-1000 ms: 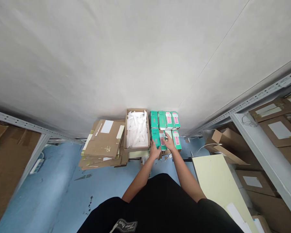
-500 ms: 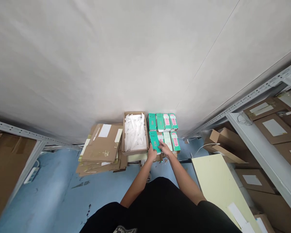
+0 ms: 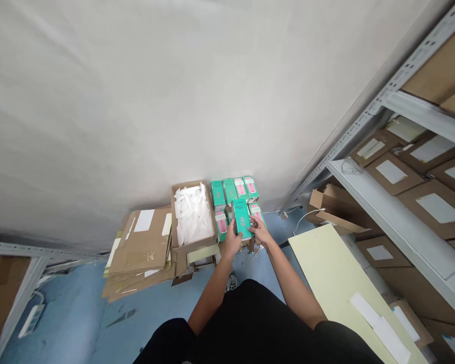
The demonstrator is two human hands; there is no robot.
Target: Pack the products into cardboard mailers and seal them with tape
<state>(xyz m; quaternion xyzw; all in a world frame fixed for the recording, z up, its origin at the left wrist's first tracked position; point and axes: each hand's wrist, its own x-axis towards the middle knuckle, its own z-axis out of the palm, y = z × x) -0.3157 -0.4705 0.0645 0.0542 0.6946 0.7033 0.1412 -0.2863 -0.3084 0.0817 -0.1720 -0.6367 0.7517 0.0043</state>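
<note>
A green box [image 3: 241, 217] with pale lettering is held between my two hands, raised above the other boxes. My left hand [image 3: 232, 237] grips its left side, the thumb on the front face. On the opposite side my right hand [image 3: 261, 230] holds its lower right edge. Behind and around it stand several similar green boxes [image 3: 218, 194], some with pink panels [image 3: 250, 187]. An open brown carton [image 3: 174, 222] full of small white packets [image 3: 191, 212] sits to their left.
Flattened cardboard [image 3: 140, 237] is stacked left of the carton. A pale yellow tabletop [image 3: 326, 258] juts in at right, with white paper strips [image 3: 379, 323] on it. Metal shelving [image 3: 387, 202] with labelled cartons lines the right side, and an open cardboard box [image 3: 337, 207] is beneath.
Both hands have lifted the green box and moved it right, uncovering a pink-panelled box at the front left. My view has turned to the right.
</note>
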